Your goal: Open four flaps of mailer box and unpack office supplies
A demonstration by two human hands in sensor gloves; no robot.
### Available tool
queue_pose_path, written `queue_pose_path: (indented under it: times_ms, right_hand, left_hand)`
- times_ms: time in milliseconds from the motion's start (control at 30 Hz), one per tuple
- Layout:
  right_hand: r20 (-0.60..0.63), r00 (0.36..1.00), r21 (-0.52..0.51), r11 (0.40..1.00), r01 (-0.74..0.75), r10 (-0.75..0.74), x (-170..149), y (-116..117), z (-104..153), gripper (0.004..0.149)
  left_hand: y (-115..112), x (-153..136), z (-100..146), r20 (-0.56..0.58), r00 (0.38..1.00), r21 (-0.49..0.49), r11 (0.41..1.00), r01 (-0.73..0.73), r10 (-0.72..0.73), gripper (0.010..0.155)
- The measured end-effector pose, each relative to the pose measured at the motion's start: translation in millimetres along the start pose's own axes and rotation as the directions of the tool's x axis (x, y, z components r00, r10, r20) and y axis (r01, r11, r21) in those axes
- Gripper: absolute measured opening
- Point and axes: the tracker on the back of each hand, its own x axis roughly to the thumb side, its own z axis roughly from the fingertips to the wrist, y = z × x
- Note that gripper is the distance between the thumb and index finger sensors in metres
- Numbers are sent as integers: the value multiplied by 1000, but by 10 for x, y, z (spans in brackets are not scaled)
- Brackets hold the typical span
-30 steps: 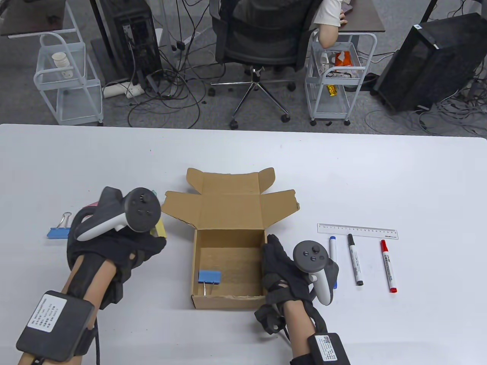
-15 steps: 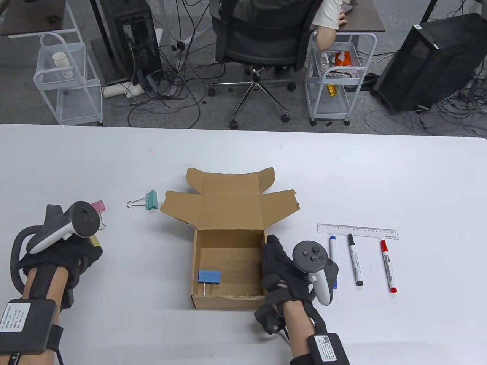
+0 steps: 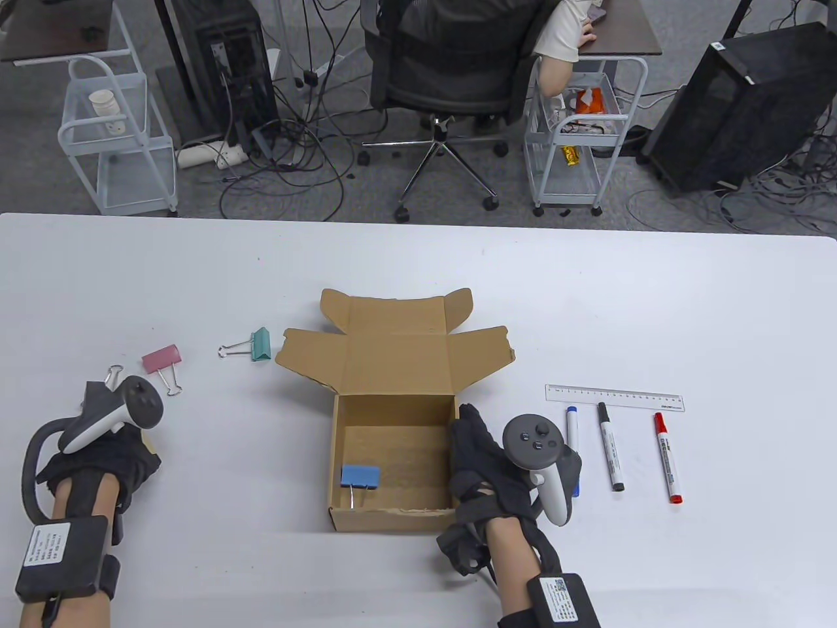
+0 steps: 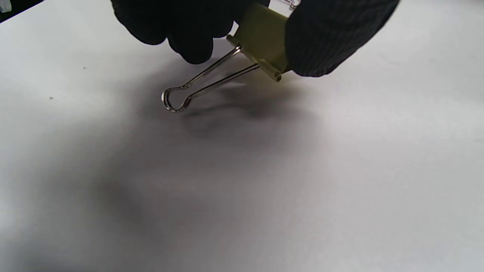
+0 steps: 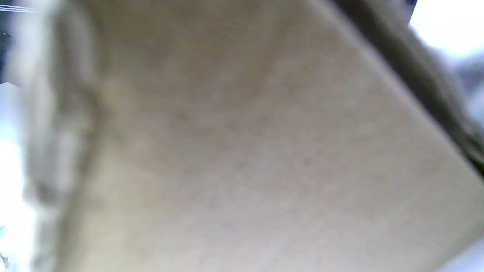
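The brown mailer box (image 3: 392,517) stands open at the table's middle, flaps spread at the back. A blue binder clip (image 3: 360,476) lies inside at the front left. My left hand (image 3: 111,454) is far left of the box and pinches a yellow binder clip (image 4: 262,41) between thumb and fingers (image 4: 332,34). The clip's wire handles (image 4: 200,81) hang just above the table. My right hand (image 3: 480,451) holds the box's right wall. The right wrist view shows only blurred cardboard (image 5: 242,151) close up.
A pink clip (image 3: 162,360) and a teal clip (image 3: 260,345) lie left of the box. A wire handle of another clip (image 3: 114,375) shows by my left tracker. A ruler (image 3: 614,398) and blue (image 3: 572,425), black (image 3: 609,447) and red (image 3: 667,458) markers lie right.
My left hand has moved left and toward me from beside the box, carrying the yellow clip and uncovering the pink and teal clips. My right hand has stayed on the box.
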Motion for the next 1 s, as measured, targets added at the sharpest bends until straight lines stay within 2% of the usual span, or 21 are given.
queue_pose_path:
  times_ms: [233, 533, 667, 767, 1000]
  right_hand:
    - [-1, 1000, 0, 1000, -1, 1, 2, 0, 3, 65]
    - [-2, 1000, -4, 1000, -1, 1, 1, -2, 4, 65]
    - [-3, 1000, -5, 1000, 1, -1, -1, -3, 3, 65]
    - [-4, 1000, -3, 1000, 4, -4, -1, -3, 3, 65]
    - [-6, 1000, -4, 1000, 8, -8, -3, -7, 6, 65]
  left_hand:
    - [-121, 13, -30, -3, 1000, 6, 1000, 20, -20, 90]
    - [-92, 23, 160, 13, 998, 43, 997, 56, -57, 90]
    - [23, 109, 344, 46, 998, 109, 993, 41, -47, 88]
    - [154, 274, 558, 122, 991, 188, 982, 26, -50, 87]
    - [418, 687, 1079, 290, 952, 403, 915, -24, -103, 86]
